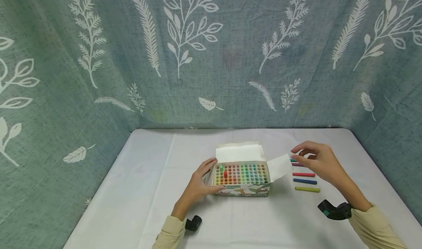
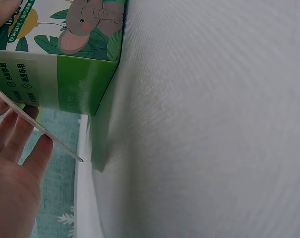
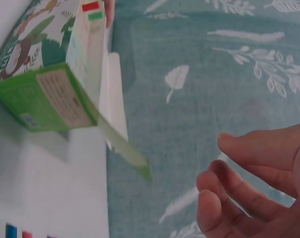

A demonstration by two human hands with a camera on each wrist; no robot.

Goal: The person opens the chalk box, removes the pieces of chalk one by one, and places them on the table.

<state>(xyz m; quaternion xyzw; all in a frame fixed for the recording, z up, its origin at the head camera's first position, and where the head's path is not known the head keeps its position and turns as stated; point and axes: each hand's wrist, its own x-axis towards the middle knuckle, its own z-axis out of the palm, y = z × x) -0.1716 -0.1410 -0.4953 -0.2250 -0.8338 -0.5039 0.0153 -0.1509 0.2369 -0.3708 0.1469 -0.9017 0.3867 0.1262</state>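
Note:
An open cardboard box of coloured chalk stands near the table's middle, its front printed with animals. Tight rows of chalk ends fill it; a green chalk stick and a red chalk stick rise above the others. My left hand grips the box's left end, thumb on the front and fingers by the side flap. Over on the right, my right hand hovers by the loose chalk, fingers loosely bent and nothing between them, as the right wrist view also shows.
Several chalk sticks lie right of the box, among them a red one, a blue one and a yellow-green one. The box's right flap sticks out toward them. A leaf-patterned curtain borders the white-covered table.

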